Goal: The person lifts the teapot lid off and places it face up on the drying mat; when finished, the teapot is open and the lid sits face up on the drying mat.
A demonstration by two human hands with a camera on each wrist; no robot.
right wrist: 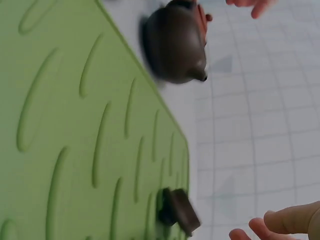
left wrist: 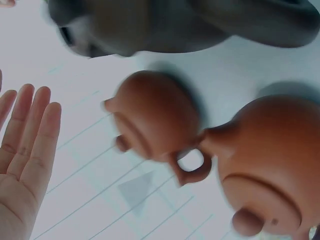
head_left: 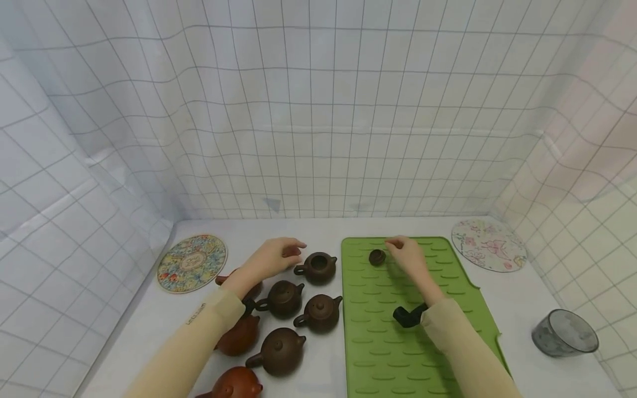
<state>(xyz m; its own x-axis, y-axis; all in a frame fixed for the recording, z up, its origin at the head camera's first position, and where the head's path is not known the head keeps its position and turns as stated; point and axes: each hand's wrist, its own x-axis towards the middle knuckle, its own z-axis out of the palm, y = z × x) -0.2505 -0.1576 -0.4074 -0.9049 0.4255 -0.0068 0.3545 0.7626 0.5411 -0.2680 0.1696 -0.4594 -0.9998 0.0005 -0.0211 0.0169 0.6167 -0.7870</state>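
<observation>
On the green mat (head_left: 370,309) lies a small dark lid (head_left: 376,257), tilted on its knob in the right wrist view (right wrist: 182,210). Just right of it is my right hand (head_left: 409,257), fingers loosely bent and apart from the lid. My left hand (head_left: 273,257) hovers left of the lidless dark teapot (head_left: 320,269), whose opening faces up; the fingers hold nothing. In the left wrist view the left hand (left wrist: 25,155) shows straight fingers beside a reddish teapot (left wrist: 157,117). Lidded dark teapots (head_left: 322,313) stand nearer, left of the mat.
More teapots, brown (head_left: 281,352) and reddish (head_left: 236,382), stand at the near left, some beneath the left forearm. A patterned round mat (head_left: 192,263) lies at the left, another (head_left: 489,245) at the back right. A grey glass (head_left: 564,333) stands at the right.
</observation>
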